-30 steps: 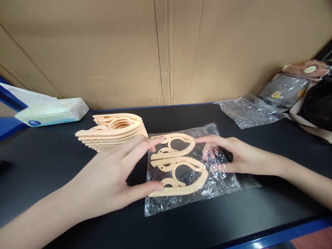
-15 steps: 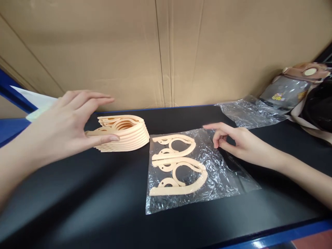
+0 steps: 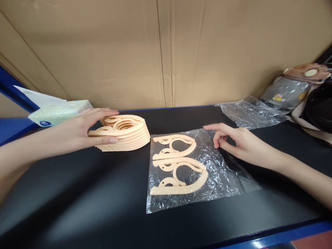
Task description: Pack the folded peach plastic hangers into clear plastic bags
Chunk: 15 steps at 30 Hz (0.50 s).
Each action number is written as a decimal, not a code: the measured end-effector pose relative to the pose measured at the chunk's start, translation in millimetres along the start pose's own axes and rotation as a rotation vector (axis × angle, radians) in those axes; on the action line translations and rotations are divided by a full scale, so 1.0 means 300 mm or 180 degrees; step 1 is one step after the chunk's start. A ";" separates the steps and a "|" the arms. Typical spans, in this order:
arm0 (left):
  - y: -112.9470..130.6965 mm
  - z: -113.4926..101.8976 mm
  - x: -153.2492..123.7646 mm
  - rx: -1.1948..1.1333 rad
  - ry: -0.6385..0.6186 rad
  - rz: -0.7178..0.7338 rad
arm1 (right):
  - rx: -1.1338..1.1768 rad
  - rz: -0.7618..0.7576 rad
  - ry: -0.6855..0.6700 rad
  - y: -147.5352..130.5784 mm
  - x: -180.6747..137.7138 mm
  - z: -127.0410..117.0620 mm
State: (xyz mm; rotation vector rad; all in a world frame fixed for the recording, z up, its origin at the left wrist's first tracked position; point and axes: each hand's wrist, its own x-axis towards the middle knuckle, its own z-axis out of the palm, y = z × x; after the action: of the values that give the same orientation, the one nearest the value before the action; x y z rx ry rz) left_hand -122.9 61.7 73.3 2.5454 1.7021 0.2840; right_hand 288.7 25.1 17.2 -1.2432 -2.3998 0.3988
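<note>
A stack of peach-coloured folding clothes hangers [image 3: 129,135], folded up, lies on the black tabletop left of centre. My left hand [image 3: 94,129] is around its left end, thumb along the near side and fingers over the far side. To the right lies a clear plastic bag [image 3: 220,176] with two folded hangers in it, one upper [image 3: 190,147] and one lower [image 3: 199,180], side by side and flat. My right hand [image 3: 233,140] rests by the bag's upper right part, index finger stretched out, the others loosely curled, nothing visible in it.
A tissue pack [image 3: 59,112] stands at the back left. Another clear plastic bag [image 3: 251,112] lies at the back right, beside a transparent bottle [image 3: 287,90] with a brown lid and a strap. A cardboard wall [image 3: 116,55] closes off the back.
My left hand has come down from above the stack and closed around its left end, uncovering the tissue pack behind. My right hand and the bagged hangers have stayed put.
</note>
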 end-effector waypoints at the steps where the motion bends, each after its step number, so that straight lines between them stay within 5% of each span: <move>1: 0.003 0.000 -0.001 -0.0026 -0.0006 -0.0054 | 0.0006 -0.0005 -0.0008 0.000 0.000 0.000; 10: 0.039 -0.008 -0.004 -0.0293 0.0046 -0.0366 | -0.0037 -0.0014 -0.0056 -0.002 0.003 0.000; 15: 0.081 -0.010 -0.015 -0.0303 0.0272 -0.0068 | -0.0165 -0.0084 0.0147 -0.003 -0.004 0.005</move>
State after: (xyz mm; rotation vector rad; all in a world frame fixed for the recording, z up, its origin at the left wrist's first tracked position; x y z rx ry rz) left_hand -103.1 48.2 79.6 2.4792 1.6992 0.4673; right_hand 288.0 23.7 15.9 -1.2280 -2.3988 0.2985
